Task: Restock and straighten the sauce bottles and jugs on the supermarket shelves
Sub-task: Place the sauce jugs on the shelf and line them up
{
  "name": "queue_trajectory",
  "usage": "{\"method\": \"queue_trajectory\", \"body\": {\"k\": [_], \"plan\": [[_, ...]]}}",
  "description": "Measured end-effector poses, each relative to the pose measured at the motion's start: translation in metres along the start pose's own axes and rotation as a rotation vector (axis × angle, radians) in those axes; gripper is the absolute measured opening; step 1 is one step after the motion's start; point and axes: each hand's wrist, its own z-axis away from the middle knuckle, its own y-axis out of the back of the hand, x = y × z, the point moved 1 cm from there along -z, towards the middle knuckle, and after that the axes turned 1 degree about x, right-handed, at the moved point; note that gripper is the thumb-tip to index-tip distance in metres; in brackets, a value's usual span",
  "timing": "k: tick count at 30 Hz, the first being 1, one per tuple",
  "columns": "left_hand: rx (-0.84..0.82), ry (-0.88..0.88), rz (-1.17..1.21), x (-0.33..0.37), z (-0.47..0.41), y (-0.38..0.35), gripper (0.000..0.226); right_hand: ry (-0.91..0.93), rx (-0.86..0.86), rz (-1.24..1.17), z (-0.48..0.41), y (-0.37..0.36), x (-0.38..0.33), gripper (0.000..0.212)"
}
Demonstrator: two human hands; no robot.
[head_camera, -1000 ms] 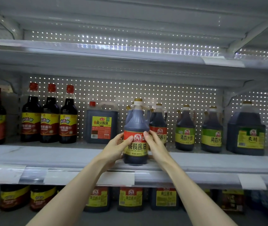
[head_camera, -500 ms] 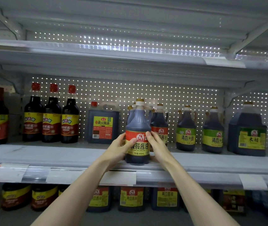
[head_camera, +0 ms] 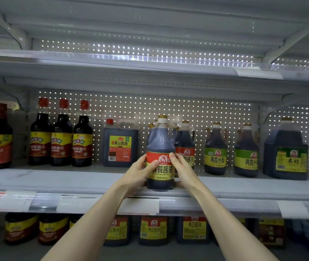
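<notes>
While the left hand (head_camera: pixel 140 174) and right hand (head_camera: pixel 182 171) clasp the soy sauce bottle (head_camera: pixel 160 155) near the shelf edge (head_camera: pixel 225 194), it stands upright. A careless nudge could tip it off

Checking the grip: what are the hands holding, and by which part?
The soy sauce bottle, by its labelled body: left hand on one side, right hand on the other.

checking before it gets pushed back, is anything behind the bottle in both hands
Yes: a rear bottle stands right behind the held bottle, its cap peeking out on the left. The left hand and right hand grip it.
</notes>
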Motion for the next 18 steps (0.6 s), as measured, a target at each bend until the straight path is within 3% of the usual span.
{"method": "queue_trajectory", "body": {"k": [12, 18], "plan": [[-0.017, 0.045, 0.029, 0.0013, 0.0003, 0.0000, 0.047, 0.011, 0.011, 0.008, 0.0037, -0.0006, -0.0028, 0.043], [0.036, 0.047, -0.003, 0.0000, 0.0005, -0.0007, 0.051, -0.042, -0.031, -0.094, 0.0015, 0.0004, -0.0023, 0.017]]}}
